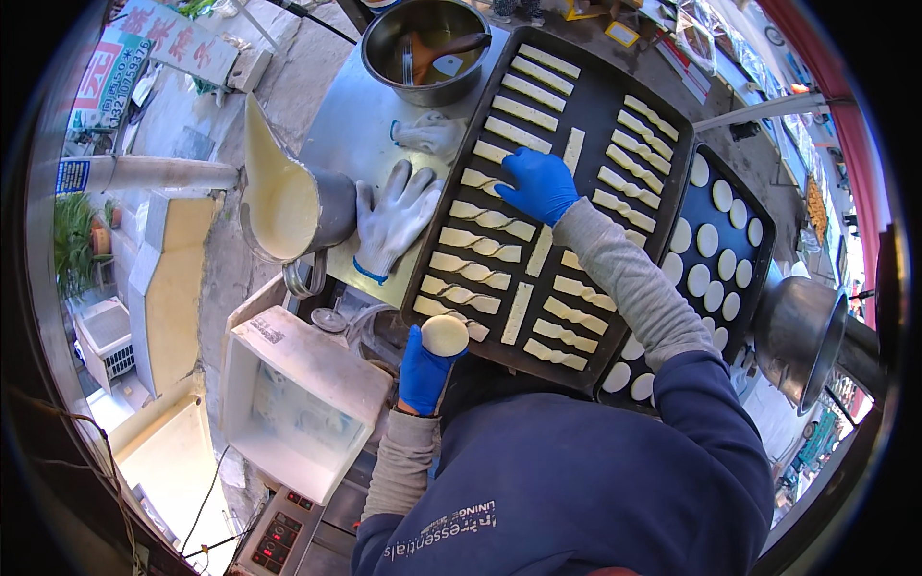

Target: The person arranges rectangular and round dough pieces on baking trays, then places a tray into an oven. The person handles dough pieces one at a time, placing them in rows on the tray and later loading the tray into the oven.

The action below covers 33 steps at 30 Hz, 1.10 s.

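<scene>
My left hand point(425, 374), in a blue glove, holds a round flat piece of dough point(444, 335) at the near left corner of a dark baking tray point(576, 209). Over the tray's left column my right hand point(539, 186), gloved too, bends its fingers at a dough strip point(491, 151); its fingertips touch or hover just over the dough, and whether they pinch it I cannot tell. Twisted strips point(472, 245) lie nearer to me in that column, flat strips point(533, 93) farther off. More twists point(634, 183) fill the right column, with several flat strips lengthwise between.
A second tray point(765, 216) with dough rounds lies at the right, beside a metal pot point(792, 338). White work gloves point(396, 216) lie left of the tray, near a metal jug point(335, 209) of pale batter. Behind them stands a steel bowl point(374, 65) with liquid and a brush. A white plastic box point(302, 403) is lower left.
</scene>
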Motion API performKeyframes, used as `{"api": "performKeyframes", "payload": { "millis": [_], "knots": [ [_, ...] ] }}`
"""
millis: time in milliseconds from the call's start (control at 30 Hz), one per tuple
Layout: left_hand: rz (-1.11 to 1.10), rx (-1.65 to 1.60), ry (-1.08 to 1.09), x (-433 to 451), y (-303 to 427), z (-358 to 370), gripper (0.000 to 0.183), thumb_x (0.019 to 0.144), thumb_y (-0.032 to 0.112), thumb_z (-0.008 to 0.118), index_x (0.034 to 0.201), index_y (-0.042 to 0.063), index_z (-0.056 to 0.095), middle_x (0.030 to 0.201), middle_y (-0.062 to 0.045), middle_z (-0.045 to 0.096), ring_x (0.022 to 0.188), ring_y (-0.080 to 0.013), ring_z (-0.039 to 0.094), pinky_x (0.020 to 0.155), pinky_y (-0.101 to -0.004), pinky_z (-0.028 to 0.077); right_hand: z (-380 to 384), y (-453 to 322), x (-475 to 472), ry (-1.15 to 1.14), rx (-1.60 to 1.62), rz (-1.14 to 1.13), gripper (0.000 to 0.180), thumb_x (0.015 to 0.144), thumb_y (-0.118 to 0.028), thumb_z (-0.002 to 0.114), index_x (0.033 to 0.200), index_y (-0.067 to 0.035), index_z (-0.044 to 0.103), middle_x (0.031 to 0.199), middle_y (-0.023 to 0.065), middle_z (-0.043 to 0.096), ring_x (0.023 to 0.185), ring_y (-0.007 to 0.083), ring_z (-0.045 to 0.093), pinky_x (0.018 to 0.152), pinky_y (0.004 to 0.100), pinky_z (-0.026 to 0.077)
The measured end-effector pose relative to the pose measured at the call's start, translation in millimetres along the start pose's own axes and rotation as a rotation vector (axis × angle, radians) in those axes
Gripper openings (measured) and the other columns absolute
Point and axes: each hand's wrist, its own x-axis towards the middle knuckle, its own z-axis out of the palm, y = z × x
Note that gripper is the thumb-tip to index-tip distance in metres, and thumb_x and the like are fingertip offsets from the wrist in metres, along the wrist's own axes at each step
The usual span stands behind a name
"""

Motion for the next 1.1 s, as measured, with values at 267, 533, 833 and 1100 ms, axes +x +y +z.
{"api": "performKeyframes", "payload": {
  "millis": [267,533,833,1100],
  "knots": [
    [0.0,-0.018,-0.038,7.2,0.5,2.0,0.057,0.109,0.047,0.038,0.14,-0.001,0.047,0.139,-0.02,0.055,0.129,-0.0342,0.054,0.111,-0.0513,0.045,-4.3,-26.0,-16.0,-0.071,0.098,0.026,0.036,0.085,-0.037,0.075,0.103,-0.007,0.071,0.095,0.0161,0.069,0.085,0.034,0.069,0.075,0.0417,0.057],
    [0.003,0.174,-0.161,42.0,18.2,94.6,0.066,0.107,0.055,0.037,0.149,0.004,0.04,0.146,-0.016,0.05,0.133,-0.0303,0.051,0.109,-0.0437,0.046,-43.2,-115.0,-85.3,-0.322,0.348,-0.197,0.082,0.072,-0.048,0.083,0.14,-0.014,0.053,0.131,0.0158,0.059,0.113,0.0364,0.063,0.093,0.0478,0.056],
    [0.041,0.269,-0.306,68.0,15.0,135.4,0.063,0.11,0.05,0.029,0.151,0.005,0.041,0.149,-0.014,0.05,0.137,-0.0285,0.048,0.113,-0.0454,0.04,-74.2,45.2,-20.7,0.221,0.143,0.165,0.07,0.077,-0.033,0.083,0.134,-0.004,0.056,0.125,0.0214,0.063,0.108,0.0385,0.064,0.095,0.0453,0.053],
    [-0.03,0.301,-0.217,52.1,3.6,83.1,0.063,0.11,0.051,0.028,0.15,0.004,0.043,0.149,-0.014,0.05,0.137,-0.0298,0.049,0.112,-0.045,0.041,-60.1,178.3,38.3,0.07,-0.358,0.468,0.079,0.08,-0.051,0.079,0.146,-0.017,0.053,0.141,0.0121,0.06,0.126,0.0328,0.06,0.109,0.0482,0.044]
  ]
}}
